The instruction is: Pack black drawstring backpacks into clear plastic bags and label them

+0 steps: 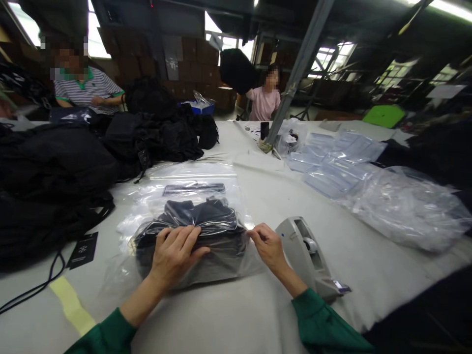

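Note:
A folded black garment lies inside a clear plastic bag on the white table. My left hand rests flat on top of the bagged garment, fingers stretched out and pressing down. My right hand is at the bag's right edge, fingers pinched together on the plastic or on something small I cannot make out. A grey tape dispenser stands just right of my right hand.
Black garments are heaped at the left, with a black tag and a cord beside them. Stacks of clear bags cover the right side. A metal post rises mid-table. Two people work at the far edge.

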The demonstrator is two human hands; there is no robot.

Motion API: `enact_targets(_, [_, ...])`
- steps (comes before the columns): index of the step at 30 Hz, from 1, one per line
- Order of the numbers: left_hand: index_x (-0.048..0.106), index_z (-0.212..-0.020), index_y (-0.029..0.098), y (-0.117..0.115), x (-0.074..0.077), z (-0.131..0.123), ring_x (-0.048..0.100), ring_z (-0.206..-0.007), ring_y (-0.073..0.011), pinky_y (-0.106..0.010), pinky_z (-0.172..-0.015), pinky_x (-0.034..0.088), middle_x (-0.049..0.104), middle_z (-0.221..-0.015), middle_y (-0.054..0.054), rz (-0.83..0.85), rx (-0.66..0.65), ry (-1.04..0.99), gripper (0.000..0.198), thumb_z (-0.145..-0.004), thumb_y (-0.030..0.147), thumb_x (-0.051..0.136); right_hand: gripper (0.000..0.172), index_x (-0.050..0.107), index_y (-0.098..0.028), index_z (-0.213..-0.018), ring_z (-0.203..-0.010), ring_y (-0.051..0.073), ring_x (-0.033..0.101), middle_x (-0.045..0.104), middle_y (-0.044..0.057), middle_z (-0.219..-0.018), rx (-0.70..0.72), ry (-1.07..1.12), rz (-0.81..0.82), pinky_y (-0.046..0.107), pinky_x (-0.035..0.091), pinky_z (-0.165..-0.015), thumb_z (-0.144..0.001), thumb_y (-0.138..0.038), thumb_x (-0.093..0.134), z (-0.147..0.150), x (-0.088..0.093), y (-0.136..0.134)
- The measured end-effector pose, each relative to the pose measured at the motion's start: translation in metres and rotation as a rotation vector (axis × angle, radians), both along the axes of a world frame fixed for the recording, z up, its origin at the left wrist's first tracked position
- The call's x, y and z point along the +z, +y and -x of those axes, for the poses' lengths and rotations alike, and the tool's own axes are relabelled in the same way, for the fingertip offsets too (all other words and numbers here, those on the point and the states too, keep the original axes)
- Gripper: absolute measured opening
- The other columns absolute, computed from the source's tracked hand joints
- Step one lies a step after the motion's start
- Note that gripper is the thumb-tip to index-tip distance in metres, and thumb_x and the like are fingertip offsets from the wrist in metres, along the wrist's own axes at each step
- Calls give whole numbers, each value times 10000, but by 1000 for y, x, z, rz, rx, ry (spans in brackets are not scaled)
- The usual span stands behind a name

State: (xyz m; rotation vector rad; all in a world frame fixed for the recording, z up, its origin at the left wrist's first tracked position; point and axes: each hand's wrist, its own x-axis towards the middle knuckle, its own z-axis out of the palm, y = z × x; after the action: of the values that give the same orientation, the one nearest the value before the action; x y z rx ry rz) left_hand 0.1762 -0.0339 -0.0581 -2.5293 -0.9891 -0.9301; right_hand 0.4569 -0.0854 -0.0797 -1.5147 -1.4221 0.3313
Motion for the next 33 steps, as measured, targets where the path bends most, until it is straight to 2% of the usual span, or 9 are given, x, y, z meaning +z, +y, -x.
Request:
enact_targets(5, [618, -1111, 218, 5, 0, 11, 671, -872, -213, -374, -851, 365, 742, -1048, -57, 3, -57, -78, 225, -904, 304, 634, 557, 502, -197, -496, -500, 115, 399, 435, -36, -508, -56, 43, -3, 252, 321, -495, -817, -640, 608, -16, 4, 8])
enact_targets(9, [607, -1111, 231, 5, -2, 13, 675, -852, -186, -358, -838, 372, 751, -1040, -35, -36, -92, -88, 211, -903, 221, 636, 603, 452, -210, -499, -494, 121, 384, 405, -33, -490, -106, 102, -7, 253, 314, -478, -834, -707, 518, -21, 3, 13])
enact_targets(15, [612, -1114, 228, 6, -5, 14, 677, -861, -192, -358, -839, 378, 750, -1053, -46, -22, -80, -79, 203, -911, 223, 618, 560, 519, -208, -520, -440, 129, 431, 419, -41, -416, -213, 184, 12, 249, 334, -453, -827, -674, 559, -23, -22, 40])
enact_targets(19, [620, -1095, 227, 7, -6, 16, 677, -837, -190, -355, -821, 382, 755, -1030, -35, -40, -100, -95, 198, -899, 200, 628, 536, 575, -208, -606, -412, 138, 440, 434, -44, -414, -349, 245, -40, 256, 334, -422, -857, -675, 499, -40, -18, 44])
enact_targets(21, [620, -1097, 232, 7, -5, 16, 680, -832, -194, -354, -803, 386, 755, -1027, -28, -52, -111, -104, 210, -892, 191, 636, 534, 583, -207, -688, -380, 139, 422, 419, -57, -412, -399, 285, -82, 260, 336, -396, -903, -666, 415, -48, -5, 27])
enact_targets(24, [603, -1123, 240, 5, -4, 17, 687, -832, -211, -370, -795, 404, 754, -1026, -30, -49, -98, -106, 232, -895, 203, 628, 522, 592, -197, -737, -402, 145, 468, 469, -44, -456, -427, 305, -132, 265, 398, -420, -934, -635, 390, -61, 18, -24])
enact_targets(27, [553, -1189, 272, 4, -8, 23, 698, -823, -222, -399, -798, 432, 752, -1042, -22, -43, -83, -66, 290, -907, 227, 605, 457, 656, -181, -797, -593, 184, 611, 627, 21, -617, -524, 189, -160, 301, 509, -613, -918, -588, 488, -83, 36, -88])
enact_targets(30, [511, -1261, 352, 8, -21, 31, 709, -798, -226, -410, -774, 460, 756, -1025, 19, -67, -61, -76, 372, -906, 288, 600, 477, 708, -181, -846, -824, 254, 669, 719, 88, -814, -619, 58, -82, 372, 533, -753, -867, -625, 532, -115, 40, -143])
enact_targets(33, [477, -1325, 429, 13, -34, 35, 705, -796, -234, -415, -760, 479, 758, -990, 49, -83, -29, -118, 452, -900, 336, 600, 504, 727, -193, -720, -781, 275, 681, 726, 84, -734, -556, 50, 81, 398, 553, -711, -748, -685, 624, -136, 35, -175])
